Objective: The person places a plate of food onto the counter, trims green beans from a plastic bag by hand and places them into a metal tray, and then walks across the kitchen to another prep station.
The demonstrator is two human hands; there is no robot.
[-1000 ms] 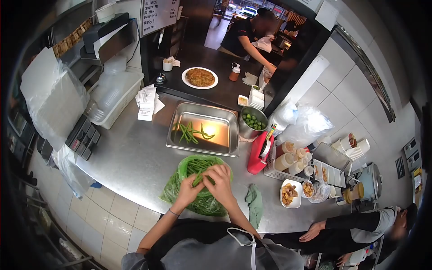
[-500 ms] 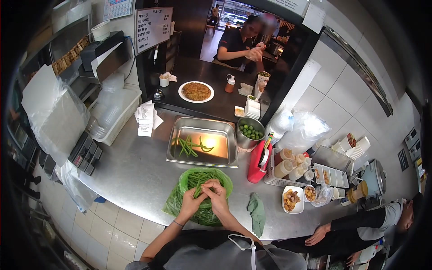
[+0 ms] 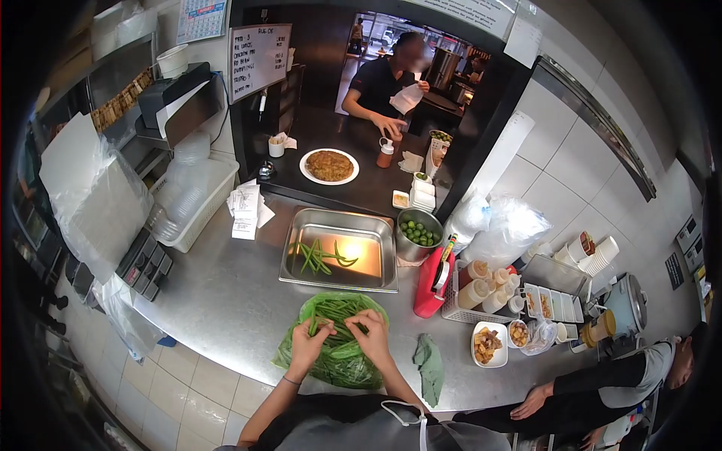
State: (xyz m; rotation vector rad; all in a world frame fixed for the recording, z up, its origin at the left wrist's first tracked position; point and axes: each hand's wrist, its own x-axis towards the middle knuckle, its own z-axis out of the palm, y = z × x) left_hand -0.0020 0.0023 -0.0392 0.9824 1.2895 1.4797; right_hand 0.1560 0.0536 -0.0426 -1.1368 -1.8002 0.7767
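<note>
An open green plastic bag [image 3: 353, 370] full of green beans [image 3: 338, 307] sits on the steel counter in front of me. Over its left side, my left hand [image 3: 307, 349] is closed on a green bean [image 3: 313, 326]. My right hand [image 3: 371, 340] hovers over the bag's right side, thumb and fingertips drawn together; whatever they may pinch is too small to make out. Just beyond the bag stands a steel tray [image 3: 301, 276] with several green beans [image 3: 317, 257] lying in its left half.
Right of the tray are a pot of green limes [image 3: 418, 228], a red container [image 3: 432, 289] and a basket of sauce bottles [image 3: 475, 292]. A green cloth [image 3: 429, 364] lies near the counter edge. A co-worker [image 3: 387, 86] stands behind the pass; another person's hand [image 3: 532, 402] is at right.
My hands have moved apart, the left one keeping a bean. Across the pass, the co-worker has reached down to the sauce bottle and holds white paper in the other hand.
</note>
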